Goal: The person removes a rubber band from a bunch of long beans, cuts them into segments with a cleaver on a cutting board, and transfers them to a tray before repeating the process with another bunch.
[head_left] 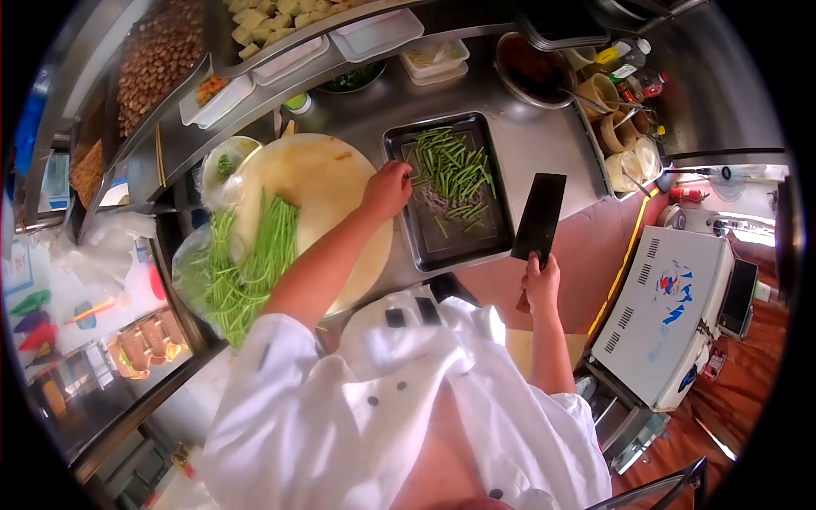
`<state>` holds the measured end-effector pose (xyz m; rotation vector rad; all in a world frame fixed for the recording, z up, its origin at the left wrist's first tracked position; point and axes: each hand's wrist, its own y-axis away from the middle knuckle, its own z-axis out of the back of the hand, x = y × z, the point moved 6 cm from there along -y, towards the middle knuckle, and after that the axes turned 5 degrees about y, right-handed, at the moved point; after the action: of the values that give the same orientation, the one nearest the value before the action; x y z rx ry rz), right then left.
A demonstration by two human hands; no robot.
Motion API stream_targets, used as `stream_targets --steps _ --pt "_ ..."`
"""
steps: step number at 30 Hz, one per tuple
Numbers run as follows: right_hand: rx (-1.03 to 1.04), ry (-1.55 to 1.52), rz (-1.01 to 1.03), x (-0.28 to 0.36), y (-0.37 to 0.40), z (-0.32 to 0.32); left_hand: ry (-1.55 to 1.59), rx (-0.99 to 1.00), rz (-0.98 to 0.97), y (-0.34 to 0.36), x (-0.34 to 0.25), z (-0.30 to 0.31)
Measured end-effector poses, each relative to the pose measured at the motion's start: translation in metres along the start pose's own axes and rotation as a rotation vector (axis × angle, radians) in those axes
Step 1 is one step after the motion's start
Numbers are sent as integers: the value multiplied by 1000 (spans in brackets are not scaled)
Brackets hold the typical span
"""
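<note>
My left hand (388,189) reaches over the edge of a dark metal tray (501,223), fingers curled at the cut green stalk pieces (454,163) lying in it; whether it grips any I cannot tell. My right hand (541,285) holds a black cleaver (539,216) by the handle, blade upright beside the tray's right side. A round pale cutting board (319,183) lies left of the tray. A bundle of long green stalks (246,263) rests across the board's left edge, on a plastic bag.
Steel counter (544,140) holds white trays (378,34), a bowl of dark sauce (531,68), and condiment jars and bottles (625,93) at the right. Bins of food (157,55) line the back left. A white machine (667,310) stands at the right.
</note>
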<state>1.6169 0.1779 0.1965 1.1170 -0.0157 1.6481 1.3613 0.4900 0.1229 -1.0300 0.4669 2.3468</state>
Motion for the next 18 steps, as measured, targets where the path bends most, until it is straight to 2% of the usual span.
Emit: stream_targets --steps 2,4,6,8,9,10,11,12,14,16,18 --pt "-1 13 1 4 5 1 72 -34 12 8 0 11" --pt "65 87 18 6 9 -6 -127 -276 -193 33 21 61" --pt "106 163 95 1 10 -21 -388 -325 -120 68 62 112" --pt "164 238 185 5 15 -44 -704 -207 128 114 127 153" --pt "224 259 179 8 20 -58 -716 -217 152 137 141 175" --pt "283 283 174 14 27 -73 -750 -108 356 161 163 192" --pt "259 364 281 36 42 -82 -769 4 557 182 179 203" --pt "275 370 294 46 50 -95 -768 -6 576 193 175 212" --pt "449 286 304 62 65 -122 -582 219 633 213 172 204" --pt "474 310 334 78 76 -145 -590 206 618 221 176 187" --pt "518 395 473 85 80 -172 -679 51 527 222 175 174"
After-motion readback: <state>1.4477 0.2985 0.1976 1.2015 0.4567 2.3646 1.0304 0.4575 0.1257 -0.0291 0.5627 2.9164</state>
